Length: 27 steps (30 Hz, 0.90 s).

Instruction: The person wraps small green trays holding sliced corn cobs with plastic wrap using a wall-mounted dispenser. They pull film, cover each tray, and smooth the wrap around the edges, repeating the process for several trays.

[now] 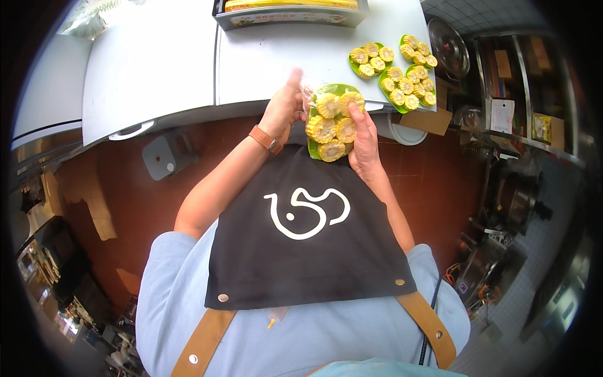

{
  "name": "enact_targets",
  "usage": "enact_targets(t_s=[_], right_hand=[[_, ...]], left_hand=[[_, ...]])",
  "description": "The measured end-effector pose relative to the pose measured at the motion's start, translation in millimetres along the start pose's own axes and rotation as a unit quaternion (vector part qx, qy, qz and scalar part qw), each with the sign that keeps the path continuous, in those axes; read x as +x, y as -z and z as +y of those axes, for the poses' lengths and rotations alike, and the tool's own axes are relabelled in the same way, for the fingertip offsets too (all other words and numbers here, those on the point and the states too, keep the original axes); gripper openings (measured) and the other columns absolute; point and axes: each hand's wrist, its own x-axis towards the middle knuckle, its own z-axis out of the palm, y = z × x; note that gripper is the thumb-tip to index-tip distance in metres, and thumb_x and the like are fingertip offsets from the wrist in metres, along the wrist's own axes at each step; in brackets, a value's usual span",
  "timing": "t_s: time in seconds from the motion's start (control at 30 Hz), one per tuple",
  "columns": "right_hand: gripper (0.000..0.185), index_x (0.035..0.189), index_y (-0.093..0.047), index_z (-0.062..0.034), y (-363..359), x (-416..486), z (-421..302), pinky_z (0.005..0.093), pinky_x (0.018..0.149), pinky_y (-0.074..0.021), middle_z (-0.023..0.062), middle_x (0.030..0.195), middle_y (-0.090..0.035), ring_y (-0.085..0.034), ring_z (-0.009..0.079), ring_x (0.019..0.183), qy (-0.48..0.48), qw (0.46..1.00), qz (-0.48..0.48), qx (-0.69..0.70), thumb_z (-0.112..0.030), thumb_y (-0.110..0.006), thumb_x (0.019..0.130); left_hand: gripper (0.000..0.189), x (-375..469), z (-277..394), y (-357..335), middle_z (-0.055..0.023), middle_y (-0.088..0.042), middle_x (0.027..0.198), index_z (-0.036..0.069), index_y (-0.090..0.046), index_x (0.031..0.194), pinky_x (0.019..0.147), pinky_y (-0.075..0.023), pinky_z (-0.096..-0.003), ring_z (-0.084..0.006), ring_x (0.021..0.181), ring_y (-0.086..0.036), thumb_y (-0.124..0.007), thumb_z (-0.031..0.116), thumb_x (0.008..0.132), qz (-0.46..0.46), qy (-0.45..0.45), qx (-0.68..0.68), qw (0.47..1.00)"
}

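Observation:
A green tray [340, 88] of thick corn cob rounds [322, 129] is tilted up in front of my apron, over the near edge of the white worktop. Clear plastic film [306, 96] lies over it and bunches at its left side. My right hand [365, 141] grips the tray's right side, with the thumb pressed on a corn round. At the opposite side, my left hand [282, 110] has its fingers curled at the bunched film. Its raised thumb is blurred, and some fingertips are hidden.
Several green trays of corn rounds [371, 60] stand at the worktop's [282, 61] right end. At the back is an open box [292, 19] with yellow contents. A grey stool [165, 155] stands on the red floor. Shelves [518, 94] and a cardboard box [426, 121] are on the right.

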Motion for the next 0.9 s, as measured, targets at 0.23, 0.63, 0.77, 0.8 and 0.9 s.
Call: enact_targets(t_s=[0.23, 0.63, 0.77, 0.8, 0.9], right_hand=[[0.065, 0.132, -0.066, 0.0014, -0.1, 10.2, -8.2, 0.0319, 0.097, -0.0562, 0.0087, 0.121, -0.074, -0.071, 0.0158, 0.108, -0.021, 0.999, -0.026, -0.015, -0.057, -0.069, 0.104], [0.062, 0.131, -0.067, 0.0, 3.0, 10.7, 2.5, 0.031, 0.098, -0.0542, 0.007, 0.12, -0.073, -0.068, 0.0145, 0.11, -0.029, 0.997, -0.076, -0.001, -0.056, -0.07, 0.104], [0.06, 0.132, -0.066, -0.0003, -7.4, 11.6, 0.9, 0.0322, 0.1, -0.0533, 0.007, 0.121, -0.072, -0.067, 0.0158, 0.112, -0.009, 0.999, -0.044, -0.009, -0.053, -0.072, 0.104], [0.06, 0.135, -0.065, -0.0015, -14.9, 8.0, -4.3, 0.0342, 0.102, -0.0539, 0.0081, 0.125, -0.071, -0.068, 0.0174, 0.115, -0.008, 0.999, -0.04, -0.019, -0.052, -0.073, 0.103], [0.064, 0.139, -0.063, -0.0026, 12.4, 21.2, -2.1, 0.0368, 0.105, -0.0545, 0.0106, 0.131, -0.07, -0.067, 0.0192, 0.12, -0.099, 0.99, -0.098, 0.029, -0.052, -0.075, 0.101]], left_hand=[[0.033, 6.1, -13.7, -9.8, 0.0094, -0.043, 0.071, 0.016, -0.056, 0.087, 0.051, -0.0279, -0.025, -0.0036, 0.058, -0.034, -0.068, 0.035, 0.11, -0.013, -0.127, -0.022, 0.992], [0.026, 32.4, -48.8, 10.2, -0.005, -0.076, 0.116, 0.003, -0.072, 0.125, 0.09, -0.0584, -0.0294, -0.0124, 0.101, -0.071, -0.065, 0.022, 0.109, -0.087, -0.086, 0.119, 0.985], [0.035, 44.0, -46.4, 23.2, -0.0051, -0.073, 0.124, 0.002, -0.066, 0.139, 0.096, -0.0583, -0.0323, -0.0147, 0.109, -0.069, -0.066, 0.02, 0.108, -0.139, 0.031, 0.116, 0.983], [0.037, 48.6, -50.5, 29.4, -0.0049, -0.073, 0.125, 0.003, -0.065, 0.14, 0.095, -0.0583, -0.0323, -0.0147, 0.109, -0.069, -0.066, 0.022, 0.109, -0.137, 0.043, 0.108, 0.984], [0.038, 61.3, -68.9, 33.1, -0.0045, -0.073, 0.125, 0.004, -0.065, 0.142, 0.093, -0.0586, -0.0313, -0.0143, 0.106, -0.07, -0.065, 0.024, 0.109, -0.148, -0.029, 0.233, 0.961]])
